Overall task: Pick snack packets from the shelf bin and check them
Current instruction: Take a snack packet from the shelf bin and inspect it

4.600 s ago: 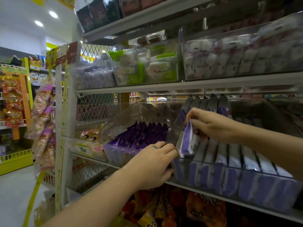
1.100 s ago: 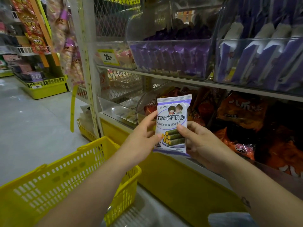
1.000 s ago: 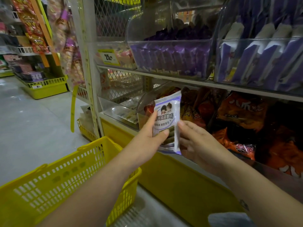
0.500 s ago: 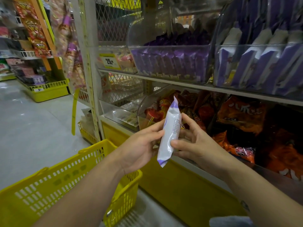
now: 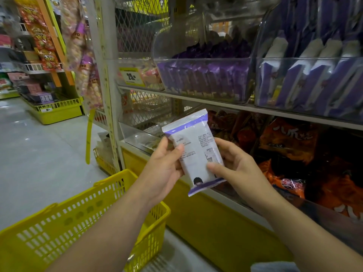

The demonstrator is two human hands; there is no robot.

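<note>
A snack packet (image 5: 196,146) sits near the middle of the view, held up in front of the shelves with its printed back facing the camera. It is white with purple bands at top and bottom, and its top end leans towards one o'clock. The left hand (image 5: 163,173) grips its nine o'clock edge, thumb across the face and fingers curled behind. The right hand (image 5: 235,167) holds the three o'clock edge the same way, thumb pressing on the lower part of the face.

At one to two o'clock from the packet, a clear shelf bin (image 5: 306,59) holds upright rows of purple and white packets. Beside it, at twelve o'clock, a second clear bin (image 5: 200,60) is full of darker purple packets. A yellow price tag (image 5: 131,77) hangs at eleven o'clock. Orange snack bags (image 5: 288,138) fill the lower shelf at three o'clock. A yellow basket (image 5: 59,232) stands at seven o'clock, under the left forearm.
</note>
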